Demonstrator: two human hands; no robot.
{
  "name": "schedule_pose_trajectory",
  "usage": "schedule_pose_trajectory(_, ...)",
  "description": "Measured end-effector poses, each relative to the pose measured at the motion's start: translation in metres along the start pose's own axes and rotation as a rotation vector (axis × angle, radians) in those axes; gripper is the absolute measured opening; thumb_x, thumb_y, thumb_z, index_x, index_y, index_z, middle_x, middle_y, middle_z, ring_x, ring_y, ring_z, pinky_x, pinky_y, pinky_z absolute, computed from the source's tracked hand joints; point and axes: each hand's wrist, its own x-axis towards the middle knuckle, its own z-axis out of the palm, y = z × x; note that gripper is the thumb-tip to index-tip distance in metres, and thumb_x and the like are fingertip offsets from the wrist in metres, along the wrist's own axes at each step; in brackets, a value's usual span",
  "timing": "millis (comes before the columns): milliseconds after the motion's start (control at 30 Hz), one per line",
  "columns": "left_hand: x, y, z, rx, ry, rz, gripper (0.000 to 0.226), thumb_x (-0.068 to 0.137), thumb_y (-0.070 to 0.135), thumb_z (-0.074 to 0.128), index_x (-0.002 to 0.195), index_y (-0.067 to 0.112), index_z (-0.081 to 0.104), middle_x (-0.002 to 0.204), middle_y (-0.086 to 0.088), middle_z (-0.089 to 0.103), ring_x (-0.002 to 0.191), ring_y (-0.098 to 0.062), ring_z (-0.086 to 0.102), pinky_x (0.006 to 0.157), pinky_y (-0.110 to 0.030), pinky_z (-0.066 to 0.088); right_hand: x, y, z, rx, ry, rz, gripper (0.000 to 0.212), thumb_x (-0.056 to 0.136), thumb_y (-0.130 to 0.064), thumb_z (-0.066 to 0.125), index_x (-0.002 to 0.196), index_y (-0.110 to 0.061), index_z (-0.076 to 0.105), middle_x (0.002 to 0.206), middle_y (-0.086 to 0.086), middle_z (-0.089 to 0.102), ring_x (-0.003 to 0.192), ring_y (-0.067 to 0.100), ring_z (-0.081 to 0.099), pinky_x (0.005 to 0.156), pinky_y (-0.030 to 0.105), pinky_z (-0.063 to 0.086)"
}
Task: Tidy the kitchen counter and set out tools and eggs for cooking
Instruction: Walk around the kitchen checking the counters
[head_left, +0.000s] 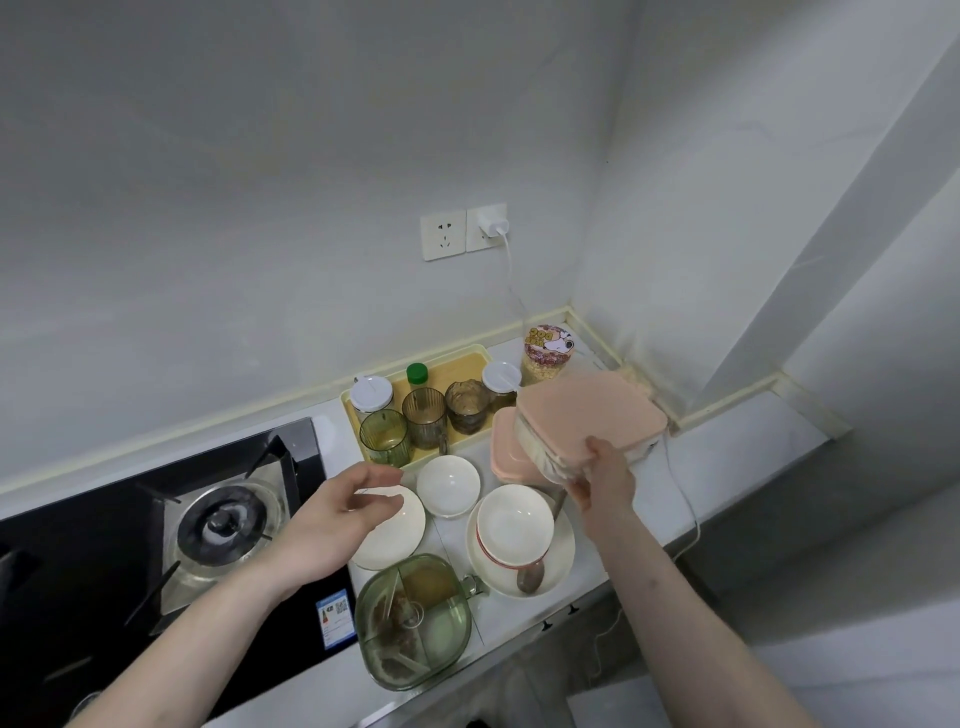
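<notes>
Gripping the near edge of a pink-lidded container (589, 415), the right hand (602, 480) holds it lifted above the right part of the white counter (737, 441), thumb on top of the lid and the other fingers curled under the clear body. The container sits tilted, its near-left corner dipping, and its long axis runs from the hand out toward the back right corner of the counter, the far end pointing at the wall joint. Just under and to the left of it lies a second pink lid (506, 449), on the counter. The left hand (345, 512) hovers over a white plate (397, 538), holding nothing, fingers loosely curved and slightly apart, thumb above them. Beside that plate stands a small white bowl (448, 486), and to its right a bowl (514, 525) rests on a larger plate with a spoon (530, 574) lying beside it. A green divided dish (413, 621) with a clear lid sits at the counter's near edge. Behind, a yellow tray (465, 364) carries glass cups and jars, and a cereal jar (548, 356) with a cartoon lid stands near the wall. A gas hob (156, 525) fills the left side, and a white charger (493, 223) is plugged in at the wall socket.
</notes>
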Motion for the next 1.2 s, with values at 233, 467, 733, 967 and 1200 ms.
schedule_pose_trajectory(233, -0.014, -0.016, -0.015, -0.039, 0.075, -0.047, 0.021, 0.093, 0.029, 0.072, 0.111, 0.039, 0.07, 0.113, 0.026, 0.07, 0.106, 0.001, 0.067, 0.107, -0.043, 0.049, 0.018, 0.008, 0.029, -0.145, -0.048, 0.054, 0.039, 0.08, -0.019, 0.075, 0.115, -0.013, 0.06, 0.1, 0.006, 0.062, 0.091, 0.025, 0.06, 0.069, 0.034, 0.055)
schedule_pose_trajectory(467, -0.024, -0.023, -0.02, -0.042, 0.123, -0.075, 0.027, 0.08, 0.046, 0.071, 0.107, 0.046, 0.069, 0.117, 0.022, 0.069, 0.109, -0.001, 0.066, 0.106, -0.04, 0.049, 0.025, 0.016, 0.045, -0.264, -0.095, 0.106, 0.032, 0.096, -0.02, 0.063, 0.123, -0.018, 0.046, 0.121, 0.005, 0.046, 0.108, 0.029, 0.053, 0.101, 0.046, 0.053)
schedule_pose_trajectory(733, -0.024, -0.026, -0.017, -0.046, 0.138, -0.082, 0.035, 0.071, 0.057, 0.069, 0.106, 0.051, 0.068, 0.118, 0.023, 0.069, 0.109, 0.0, 0.066, 0.106, -0.042, 0.049, 0.031, 0.014, 0.034, -0.438, -0.138, 0.127, 0.033, 0.094, -0.026, 0.069, 0.116, -0.013, 0.047, 0.085, 0.006, 0.056, 0.075, 0.023, 0.06, 0.066, 0.033, 0.058)
schedule_pose_trajectory(967, -0.019, -0.024, -0.003, -0.014, 0.139, -0.079, 0.021, 0.091, 0.036, 0.072, 0.11, 0.044, 0.068, 0.113, 0.029, 0.068, 0.106, 0.002, 0.066, 0.104, -0.04, 0.05, 0.044, 0.014, 0.015, -0.677, -0.098, 0.09, 0.053, 0.09, -0.047, 0.07, 0.124, -0.013, 0.048, 0.105, 0.013, 0.062, 0.088, 0.026, 0.062, 0.092, 0.043, 0.058)
schedule_pose_trajectory(1200, -0.029, -0.026, 0.008, 0.053, 0.185, -0.06, 0.023, 0.095, 0.032, 0.069, 0.116, 0.037, 0.065, 0.121, 0.026, 0.065, 0.11, 0.005, 0.063, 0.097, -0.023, 0.046, 0.02, 0.018, 0.0, -0.499, 0.078, -0.193, 0.062, 0.076, -0.025, 0.077, 0.128, -0.006, 0.05, 0.12, 0.015, 0.06, 0.105, 0.033, 0.062, 0.087, 0.043, 0.054)
